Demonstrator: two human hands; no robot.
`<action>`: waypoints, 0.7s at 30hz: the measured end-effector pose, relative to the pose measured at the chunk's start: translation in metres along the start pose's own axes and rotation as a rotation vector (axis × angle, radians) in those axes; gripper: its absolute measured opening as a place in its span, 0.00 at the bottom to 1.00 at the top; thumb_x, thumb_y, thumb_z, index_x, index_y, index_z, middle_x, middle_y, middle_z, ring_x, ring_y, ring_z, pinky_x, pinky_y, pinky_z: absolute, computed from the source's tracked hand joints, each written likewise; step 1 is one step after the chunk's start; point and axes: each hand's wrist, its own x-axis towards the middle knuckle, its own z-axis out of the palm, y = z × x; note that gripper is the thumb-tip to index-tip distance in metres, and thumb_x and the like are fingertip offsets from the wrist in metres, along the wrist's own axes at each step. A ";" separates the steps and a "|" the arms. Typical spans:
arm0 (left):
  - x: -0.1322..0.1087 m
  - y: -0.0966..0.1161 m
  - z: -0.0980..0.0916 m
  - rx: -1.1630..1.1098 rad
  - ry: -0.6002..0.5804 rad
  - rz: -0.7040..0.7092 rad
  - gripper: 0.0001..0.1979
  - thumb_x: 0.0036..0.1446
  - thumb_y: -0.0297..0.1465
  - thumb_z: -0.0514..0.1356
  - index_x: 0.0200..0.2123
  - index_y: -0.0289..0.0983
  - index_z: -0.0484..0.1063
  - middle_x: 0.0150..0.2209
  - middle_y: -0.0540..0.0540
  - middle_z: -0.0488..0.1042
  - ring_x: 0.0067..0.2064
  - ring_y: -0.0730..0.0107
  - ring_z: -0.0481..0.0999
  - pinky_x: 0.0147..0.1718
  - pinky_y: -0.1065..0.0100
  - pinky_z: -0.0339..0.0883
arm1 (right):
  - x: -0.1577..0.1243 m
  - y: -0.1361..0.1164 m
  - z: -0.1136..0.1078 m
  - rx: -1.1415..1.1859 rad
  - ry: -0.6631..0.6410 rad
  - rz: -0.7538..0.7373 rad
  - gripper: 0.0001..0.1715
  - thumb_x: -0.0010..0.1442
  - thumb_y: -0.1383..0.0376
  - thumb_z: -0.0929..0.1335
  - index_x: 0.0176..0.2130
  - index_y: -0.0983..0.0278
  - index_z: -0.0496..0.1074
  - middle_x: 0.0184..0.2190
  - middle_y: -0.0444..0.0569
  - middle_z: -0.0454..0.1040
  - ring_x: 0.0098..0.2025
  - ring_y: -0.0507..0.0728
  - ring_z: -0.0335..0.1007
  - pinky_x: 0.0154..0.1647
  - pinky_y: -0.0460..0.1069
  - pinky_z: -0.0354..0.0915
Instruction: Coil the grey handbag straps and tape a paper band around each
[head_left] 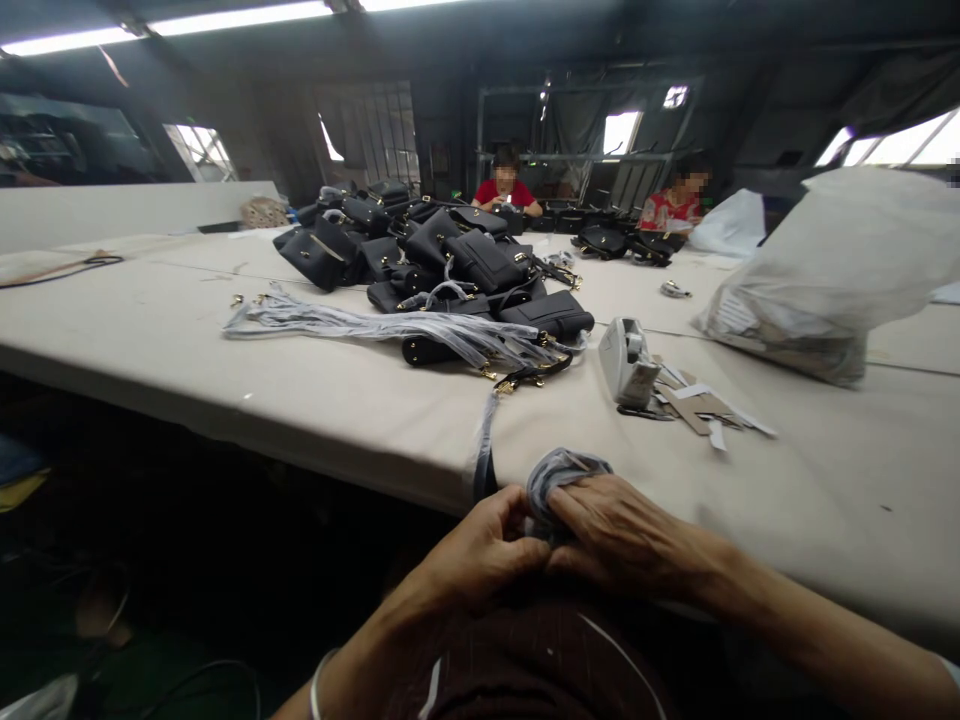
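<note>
At six o'clock my left hand (pixel 487 548) and right hand (pixel 619 535) both pinch the grey strap (pixel 559 472); it seems soft, light, limp, so I'd hold the coil

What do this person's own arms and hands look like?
Left hand and right hand are bare, ungloved. Both forearms are uncovered. A thin pale bangle circles the left wrist; what may be a pale sleeve edge shows far up the right arm.
</note>
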 end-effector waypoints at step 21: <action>0.122 -0.054 0.008 1.300 -0.113 0.946 0.22 0.67 0.24 0.51 0.63 0.34 0.58 0.55 0.33 0.76 0.52 0.56 0.78 0.45 0.59 0.73 | -0.050 0.086 0.034 0.186 -0.105 0.173 0.07 0.60 0.69 0.68 0.39 0.68 0.75 0.36 0.54 0.79 0.36 0.58 0.72 0.40 0.51 0.66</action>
